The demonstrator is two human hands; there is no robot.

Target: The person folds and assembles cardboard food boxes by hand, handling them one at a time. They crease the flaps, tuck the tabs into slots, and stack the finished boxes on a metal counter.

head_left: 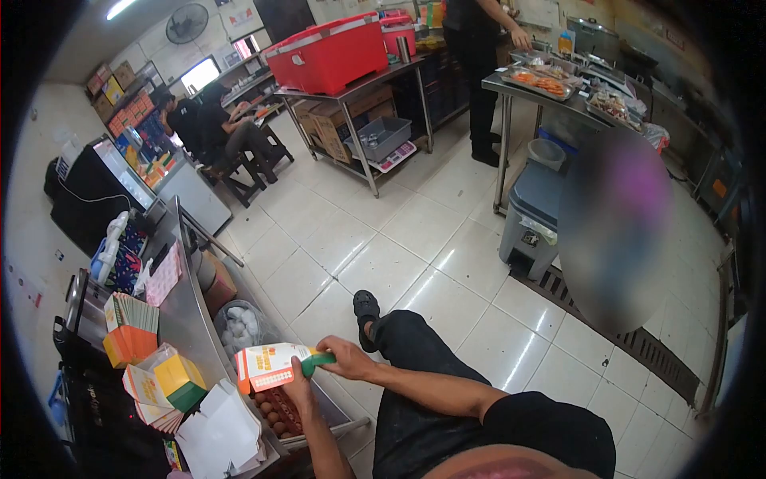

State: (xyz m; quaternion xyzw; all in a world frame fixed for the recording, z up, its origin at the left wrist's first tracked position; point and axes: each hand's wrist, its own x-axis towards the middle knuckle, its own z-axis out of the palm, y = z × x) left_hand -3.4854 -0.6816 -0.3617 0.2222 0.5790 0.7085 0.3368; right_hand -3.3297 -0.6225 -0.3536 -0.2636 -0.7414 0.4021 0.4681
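Observation:
A printed cardboard food box (271, 366) in white, orange and green is held in front of me, above the side of the metal table. My left hand (300, 391) grips it from below, thumb on the printed face. At its green end, my right hand (348, 358) has its fingers closed on the flap. Beneath the box, brown eggs (276, 415) sit in a tray, partly covered by my left arm. Stacked cartons (132, 326) of similar colours stand on the table to the left, with more cartons (166, 385) and white paper sheets (219, 431) nearer me.
A clear bin (241, 326) with white contents stands beside the table. Ahead, a steel table (351, 94) carries a red cooler (327, 54). Food trays (542, 82) cover another table, near a standing person (472, 72). A grey trash bin (533, 207) and blurred figure (614, 231) are right; people sit back left.

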